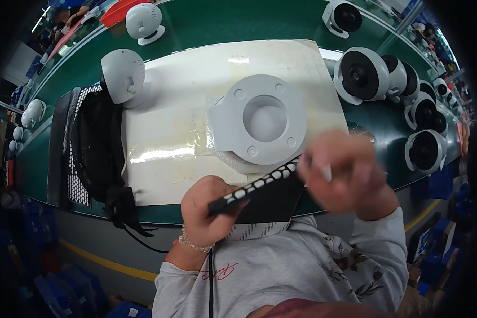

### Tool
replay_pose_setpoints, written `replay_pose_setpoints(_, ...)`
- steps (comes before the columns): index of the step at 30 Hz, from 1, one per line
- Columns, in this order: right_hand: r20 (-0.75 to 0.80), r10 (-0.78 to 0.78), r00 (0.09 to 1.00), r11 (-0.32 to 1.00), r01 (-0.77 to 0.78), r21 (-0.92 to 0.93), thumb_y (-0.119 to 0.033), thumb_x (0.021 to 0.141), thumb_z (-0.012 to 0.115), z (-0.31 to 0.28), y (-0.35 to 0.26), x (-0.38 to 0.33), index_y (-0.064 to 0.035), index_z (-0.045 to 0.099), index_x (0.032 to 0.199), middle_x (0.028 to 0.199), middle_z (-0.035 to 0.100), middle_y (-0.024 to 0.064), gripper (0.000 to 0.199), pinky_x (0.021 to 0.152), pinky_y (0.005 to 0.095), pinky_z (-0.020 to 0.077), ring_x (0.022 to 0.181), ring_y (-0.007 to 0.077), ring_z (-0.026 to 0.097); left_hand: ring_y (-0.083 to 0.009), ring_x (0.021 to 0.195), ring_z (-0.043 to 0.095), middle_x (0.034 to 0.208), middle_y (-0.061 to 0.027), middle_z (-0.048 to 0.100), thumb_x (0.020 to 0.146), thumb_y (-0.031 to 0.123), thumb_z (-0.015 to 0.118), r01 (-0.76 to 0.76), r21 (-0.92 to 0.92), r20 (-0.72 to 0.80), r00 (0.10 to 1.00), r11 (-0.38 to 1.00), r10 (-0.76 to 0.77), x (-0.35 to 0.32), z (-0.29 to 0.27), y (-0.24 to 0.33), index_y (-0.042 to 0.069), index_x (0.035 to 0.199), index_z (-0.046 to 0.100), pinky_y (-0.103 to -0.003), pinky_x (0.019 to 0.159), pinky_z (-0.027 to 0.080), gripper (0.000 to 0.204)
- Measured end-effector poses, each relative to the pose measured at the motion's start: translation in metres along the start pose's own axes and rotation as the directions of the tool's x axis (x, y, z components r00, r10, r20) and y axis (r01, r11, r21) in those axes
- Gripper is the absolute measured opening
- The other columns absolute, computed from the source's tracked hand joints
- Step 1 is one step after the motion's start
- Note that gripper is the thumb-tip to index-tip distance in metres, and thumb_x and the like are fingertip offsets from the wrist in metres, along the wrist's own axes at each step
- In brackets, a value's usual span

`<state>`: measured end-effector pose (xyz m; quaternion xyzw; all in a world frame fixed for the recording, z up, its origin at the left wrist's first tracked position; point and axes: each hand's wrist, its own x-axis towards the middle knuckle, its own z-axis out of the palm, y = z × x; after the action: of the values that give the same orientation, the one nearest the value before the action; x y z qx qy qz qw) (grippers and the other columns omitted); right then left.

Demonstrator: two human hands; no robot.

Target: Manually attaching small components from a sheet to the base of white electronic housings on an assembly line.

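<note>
Grey sweatshirt sleeves (281, 265) fill the bottom of the view, and just above them both hands are up close on a flat black strip with a row of white blocks along its edge (259, 185), held above the near edge of the bench (206, 24). Left hand (206, 209) is wrapped shut around the lower left end of that strip, thumb on top, with a beaded bracelet (193, 245) on the wrist. Right hand (344, 175) is smeared with motion blur at the upper right end; it looks like the fingers are pinched on the strip's end, but honestly I can't tell if it's really clamped or just touching. My read on the strip: thin, light, probably a bit bendy along its length, so taking it at both ends like this seems sensible, and I'd grab the edges rather than press on the white blocks. Just beyond the hands sits a round white plastic base with a sunken middle and small holes around it (262, 119), lying on a clear plastic bag on a pale mat (196, 85). That part looks rigid and light, easy to lift by the rim. Left of the mat there's a black perforated sheet with a cable (93, 148) and a white rounded housing (123, 76), with another one further back (143, 21). Off to the right a bunch of white fan-like units with dark fronts (361, 74) are lined up along the green bench.
</note>
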<state>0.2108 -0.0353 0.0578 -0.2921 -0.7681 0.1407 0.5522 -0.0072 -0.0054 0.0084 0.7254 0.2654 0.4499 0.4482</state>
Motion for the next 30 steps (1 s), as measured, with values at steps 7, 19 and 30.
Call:
replay_pose_setpoints(7,0.017,0.319,0.948,0.945,-0.317,-0.08,0.012,0.076,0.047,-0.025,0.035,0.046,-0.0079,0.023,0.132,0.108,0.045,0.0118,0.064,0.071,0.0239,0.0419,0.081,0.0114,0.049,-0.022,0.078,0.059,0.126,-0.0203,0.041,0.056,0.0,0.073,-0.23,0.18,0.01,0.973,0.956,0.232,0.011,0.011,-0.013,0.003,0.083,0.062,-0.029,0.065,0.047,0.029)
replay_pose_setpoints(19,0.44,0.141,0.887,0.742,0.2,-0.64,0.007,0.07,0.059,-0.02,-0.003,0.057,-0.0054,0.044,0.114,0.104,0.058,0.0173,0.048,0.071,0.0291,0.0488,0.08,0.0287,0.06,-0.0159,0.065,0.058,0.134,-0.0216,0.031,0.053,-0.004,0.071,-0.279,0.288,0.128,0.959,0.916,0.252,0.006,0.003,-0.019,0.002,0.081,0.061,-0.026,0.063,0.049,0.03)
replay_pose_setpoints(30,0.232,0.429,0.873,0.903,-0.425,-0.07,0.005,0.08,0.048,0.005,0.024,0.072,-0.0038,0.033,0.121,0.089,0.049,0.0085,0.045,0.082,0.0281,0.0415,0.084,0.0125,0.051,-0.0179,0.064,0.058,0.126,-0.0181,0.044,0.053,0.001,0.064,-0.273,0.236,0.057,0.962,0.933,0.267,0.003,0.008,-0.024,0.005,0.082,0.063,-0.028,0.058,0.046,0.029)
